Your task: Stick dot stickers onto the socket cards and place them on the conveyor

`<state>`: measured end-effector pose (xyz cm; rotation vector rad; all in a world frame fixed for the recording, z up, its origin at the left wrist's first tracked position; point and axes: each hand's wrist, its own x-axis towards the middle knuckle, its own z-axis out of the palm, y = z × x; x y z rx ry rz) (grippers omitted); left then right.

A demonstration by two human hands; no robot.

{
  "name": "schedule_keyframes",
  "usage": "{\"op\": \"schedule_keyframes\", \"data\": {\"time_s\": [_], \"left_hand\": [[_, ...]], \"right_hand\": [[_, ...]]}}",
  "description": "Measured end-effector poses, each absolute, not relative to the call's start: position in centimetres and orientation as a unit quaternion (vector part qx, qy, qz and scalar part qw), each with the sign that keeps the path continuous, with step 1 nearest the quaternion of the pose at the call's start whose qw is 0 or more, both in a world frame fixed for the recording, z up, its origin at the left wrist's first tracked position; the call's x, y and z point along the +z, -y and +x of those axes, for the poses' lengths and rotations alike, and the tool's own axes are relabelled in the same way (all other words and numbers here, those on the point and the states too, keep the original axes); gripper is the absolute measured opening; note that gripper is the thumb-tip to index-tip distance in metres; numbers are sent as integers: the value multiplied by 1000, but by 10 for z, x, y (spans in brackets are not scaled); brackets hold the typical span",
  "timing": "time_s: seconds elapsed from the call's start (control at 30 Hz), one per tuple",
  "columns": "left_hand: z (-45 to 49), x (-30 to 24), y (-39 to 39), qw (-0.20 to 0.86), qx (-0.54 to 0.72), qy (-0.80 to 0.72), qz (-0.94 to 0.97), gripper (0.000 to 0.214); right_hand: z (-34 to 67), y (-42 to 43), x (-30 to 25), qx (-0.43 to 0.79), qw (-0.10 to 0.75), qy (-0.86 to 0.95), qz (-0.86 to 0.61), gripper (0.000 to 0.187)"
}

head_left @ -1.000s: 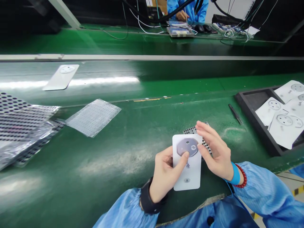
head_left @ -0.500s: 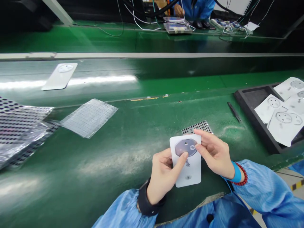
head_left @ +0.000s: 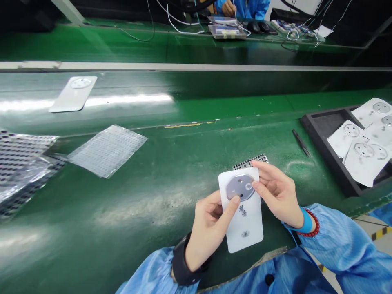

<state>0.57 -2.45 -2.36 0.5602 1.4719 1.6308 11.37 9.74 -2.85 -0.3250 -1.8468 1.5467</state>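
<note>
A white phone back cover (head_left: 245,222) with a grey camera plate near its top is held above the green bench. My left hand (head_left: 211,226) grips its left edge, thumb resting on the plate's lower rim. My right hand (head_left: 277,194) holds the right edge, thumb tip pressed on the plate beside a small round ring. Just behind the cover, a small black dotted sheet (head_left: 249,161) lies on the bench, partly hidden by my right fingers.
A dark tray (head_left: 321,128) at the right holds several white covers. Black tweezers (head_left: 301,143) lie left of it. A clear dotted film (head_left: 107,150) and shiny dotted sheets (head_left: 21,163) sit at the left. One cover (head_left: 73,94) rests on the conveyor. Another person's hand (head_left: 228,7) works far behind.
The cover has tilted slightly and come a little nearer to me. My right thumb has shifted onto the camera plate.
</note>
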Motion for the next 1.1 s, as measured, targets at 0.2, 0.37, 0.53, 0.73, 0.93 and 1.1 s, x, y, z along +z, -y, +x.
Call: {"op": "schedule_keyframes", "data": {"time_s": [0.2, 0.37, 0.53, 0.73, 0.93, 1.1], "left_hand": [[5, -23, 24, 413, 662, -589, 211, 20], [6, -27, 21, 407, 656, -597, 219, 17], [7, -32, 22, 437, 647, -591, 205, 20], [7, -40, 19, 450, 651, -575, 207, 25], [6, -46, 17, 456, 635, -586, 210, 32], [6, -48, 16, 458, 629, -595, 201, 34]], "right_hand": [[117, -102, -33, 242, 409, 879, -23, 23], [118, -102, -39, 204, 362, 910, 11, 27], [116, -103, -45, 265, 337, 903, 2, 25], [110, -107, -49, 328, 305, 894, -8, 19], [107, -110, -53, 377, 268, 887, -1, 17], [106, -111, -58, 387, 265, 883, 17, 18]]}}
